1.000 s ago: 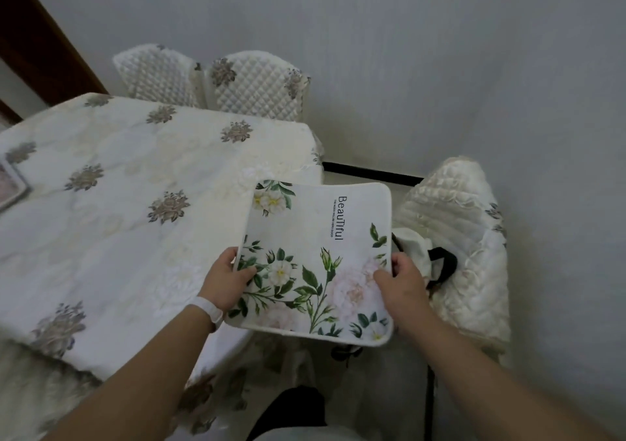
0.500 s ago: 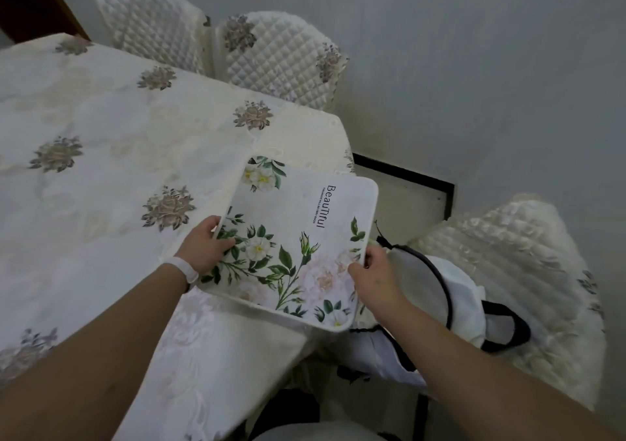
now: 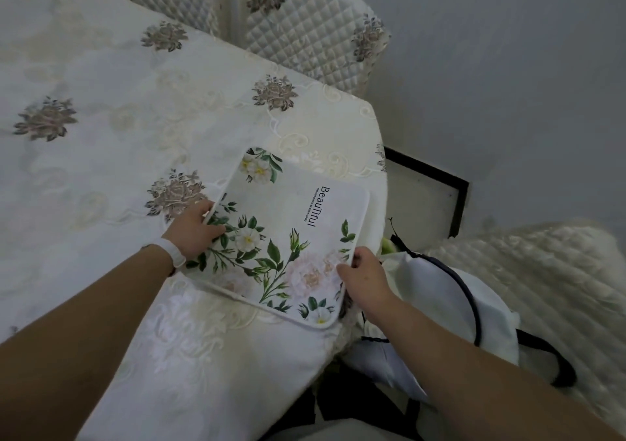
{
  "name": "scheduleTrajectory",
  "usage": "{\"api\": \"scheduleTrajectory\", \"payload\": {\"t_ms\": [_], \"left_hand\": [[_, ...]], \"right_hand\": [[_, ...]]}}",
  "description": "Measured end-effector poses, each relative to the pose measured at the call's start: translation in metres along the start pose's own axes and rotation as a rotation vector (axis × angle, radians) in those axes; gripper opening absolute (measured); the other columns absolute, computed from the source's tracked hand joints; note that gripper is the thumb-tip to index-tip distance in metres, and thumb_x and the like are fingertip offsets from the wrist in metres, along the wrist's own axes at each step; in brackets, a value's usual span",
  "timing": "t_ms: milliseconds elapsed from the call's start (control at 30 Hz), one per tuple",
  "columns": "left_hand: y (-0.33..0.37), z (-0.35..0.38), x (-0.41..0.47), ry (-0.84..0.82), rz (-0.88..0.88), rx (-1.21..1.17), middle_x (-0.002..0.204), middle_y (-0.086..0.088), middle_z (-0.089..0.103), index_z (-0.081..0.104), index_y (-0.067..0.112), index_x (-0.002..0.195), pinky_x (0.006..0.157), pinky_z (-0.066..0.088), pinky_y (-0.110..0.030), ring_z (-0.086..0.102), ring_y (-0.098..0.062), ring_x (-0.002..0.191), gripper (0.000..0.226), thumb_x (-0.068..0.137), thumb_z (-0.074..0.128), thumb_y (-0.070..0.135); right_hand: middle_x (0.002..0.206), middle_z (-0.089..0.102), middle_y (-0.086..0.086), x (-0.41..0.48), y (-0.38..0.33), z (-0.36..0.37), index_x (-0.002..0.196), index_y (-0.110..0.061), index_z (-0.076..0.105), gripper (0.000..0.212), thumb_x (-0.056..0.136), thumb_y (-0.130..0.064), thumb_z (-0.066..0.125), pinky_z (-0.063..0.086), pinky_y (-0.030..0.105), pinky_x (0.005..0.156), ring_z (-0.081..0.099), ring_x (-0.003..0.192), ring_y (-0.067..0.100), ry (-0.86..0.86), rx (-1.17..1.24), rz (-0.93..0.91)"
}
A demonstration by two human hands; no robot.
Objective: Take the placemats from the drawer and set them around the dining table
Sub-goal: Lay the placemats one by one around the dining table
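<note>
1. I hold a square white fabric placemat printed with green leaves, pale pink and white flowers and the black word "Beautiful" [image 3: 288, 234] over the near right corner of the dining table covered in a cream embroidered tablecloth with brown-grey rosettes [image 3: 111, 129].
2. My left hand [image 3: 194, 229] grips the mat's left edge: the thumb lies on top of the printed leaves and the other fingers are curled beneath it, out of sight.
3. A white band [image 3: 172, 252] circles my left wrist.
4. My right hand [image 3: 364, 279] pinches the mat's right edge near its lower corner, thumb on top beside the large pink bloom, fingers tucked under the cloth.
5. The mat lies low and nearly flat above the tablecloth, with its far corner over the table's scalloped border; I cannot tell whether its underside already touches the cloth.
6. Its near right corner reaches just past the table's rounded edge.
7. Beyond the far side of the table stand two chairs in cream quilted covers [image 3: 305, 24] with the same rosette motif.
8. To my right, on a third chair with a cream quilted seat [image 3: 542, 271], rests a white cloth bag with dark piping and a dark strap [image 3: 450, 308], just beside my right forearm.
9. A grey wall with a dark skirting strip [image 3: 433, 173] meets the floor behind the table's corner.
</note>
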State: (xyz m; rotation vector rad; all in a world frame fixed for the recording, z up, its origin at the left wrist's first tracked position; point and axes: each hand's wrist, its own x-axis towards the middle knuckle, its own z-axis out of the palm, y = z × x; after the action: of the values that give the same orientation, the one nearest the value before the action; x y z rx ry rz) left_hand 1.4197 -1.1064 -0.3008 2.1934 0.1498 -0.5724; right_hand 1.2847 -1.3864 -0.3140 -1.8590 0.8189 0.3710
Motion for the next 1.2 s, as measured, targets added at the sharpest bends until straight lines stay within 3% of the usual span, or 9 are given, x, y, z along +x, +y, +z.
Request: {"api": "scheduleTrajectory", "payload": {"t_ms": [133,300,400,533,667,733,867,1000,1200], "left_hand": [[-0.007,0.004,0.003,0.013,-0.061,0.007,0.103,-0.006,0.063,0.061,0.018,0.117,0.084,0.053,-0.037,0.062,-0.027,0.088,0.031,0.088,0.067,0.01],[-0.019,0.009,0.006,0.102,-0.085,0.011,0.094,-0.004,0.06,0.053,0.02,0.13,0.069,0.048,-0.031,0.06,-0.023,0.079,0.043,0.089,0.065,0.012],[-0.024,0.015,0.009,0.161,-0.029,0.031,0.111,-0.007,0.055,0.042,0.019,0.141,0.08,0.046,-0.034,0.058,-0.028,0.1,0.058,0.088,0.065,0.011],[-0.027,0.035,0.008,0.182,0.161,0.302,0.144,-0.013,0.041,0.038,0.012,0.145,0.109,0.033,-0.042,0.038,-0.03,0.132,0.063,0.087,0.063,0.02],[-0.025,0.058,0.014,0.084,0.332,0.576,0.152,-0.014,0.035,0.039,0.01,0.145,0.115,0.025,-0.044,0.03,-0.03,0.14,0.07,0.086,0.048,0.047],[-0.021,0.07,0.023,0.023,0.375,0.695,0.158,-0.012,0.025,0.035,0.015,0.148,0.118,0.018,-0.048,0.019,-0.029,0.146,0.074,0.087,0.032,0.058],[-0.012,0.089,0.038,-0.051,0.494,0.892,0.163,-0.004,0.005,0.016,0.025,0.154,0.119,0.003,-0.047,0.001,-0.023,0.15,0.073,0.092,0.013,0.063],[-0.002,0.096,0.057,-0.086,0.597,0.946,0.162,0.002,-0.003,0.005,0.028,0.155,0.119,-0.001,-0.044,-0.005,-0.018,0.15,0.068,0.095,0.013,0.06],[0.017,0.091,0.096,-0.076,0.584,0.931,0.163,0.001,0.0,0.004,0.022,0.155,0.12,0.0,-0.043,-0.004,-0.018,0.15,0.073,0.093,0.011,0.06]], "right_hand": [[0.096,0.064,0.013,0.007,0.009,0.001,0.095,-0.015,0.055,0.01,0.087,-0.016,0.06,0.055,0.045,0.078,0.064,0.091,0.031,-0.005,-0.063,0.007],[0.092,0.062,0.003,0.011,0.013,-0.006,0.107,-0.014,0.052,0.021,0.089,-0.016,0.061,0.052,0.036,0.074,0.062,0.085,0.022,-0.041,-0.15,-0.021],[0.081,0.059,0.002,0.018,0.018,-0.014,0.126,-0.017,0.043,0.041,0.089,-0.019,0.061,0.053,0.036,0.07,0.062,0.075,0.021,-0.004,-0.244,-0.047],[0.112,0.056,0.009,0.027,0.022,-0.016,0.134,-0.013,0.043,0.052,0.086,-0.024,0.058,0.051,0.042,0.084,0.055,0.1,0.025,0.102,-0.547,-0.334],[0.134,0.049,0.013,0.041,0.018,-0.006,0.134,-0.011,0.048,0.051,0.088,-0.033,0.055,0.04,0.047,0.104,0.046,0.124,0.031,0.044,-0.917,-0.738],[0.148,0.039,0.012,0.053,0.013,0.003,0.141,-0.014,0.042,0.054,0.093,-0.041,0.044,0.027,0.05,0.115,0.034,0.138,0.034,-0.067,-1.028,-0.771],[0.162,0.021,0.011,0.075,-0.003,0.024,0.153,-0.017,0.028,0.065,0.099,-0.051,0.032,0.013,0.054,0.119,0.015,0.149,0.034,-0.181,-1.076,-0.788],[0.166,0.001,0.002,0.097,-0.024,0.044,0.158,-0.024,0.01,0.07,0.099,-0.059,0.021,-0.004,0.047,0.121,-0.003,0.152,0.025,-0.189,-1.078,-0.813],[0.166,0.003,0.0,0.131,-0.053,0.057,0.158,-0.019,0.012,0.074,0.096,-0.059,0.026,0.0,0.048,0.122,0.001,0.152,0.023,-0.112,-1.071,-0.825]]}}
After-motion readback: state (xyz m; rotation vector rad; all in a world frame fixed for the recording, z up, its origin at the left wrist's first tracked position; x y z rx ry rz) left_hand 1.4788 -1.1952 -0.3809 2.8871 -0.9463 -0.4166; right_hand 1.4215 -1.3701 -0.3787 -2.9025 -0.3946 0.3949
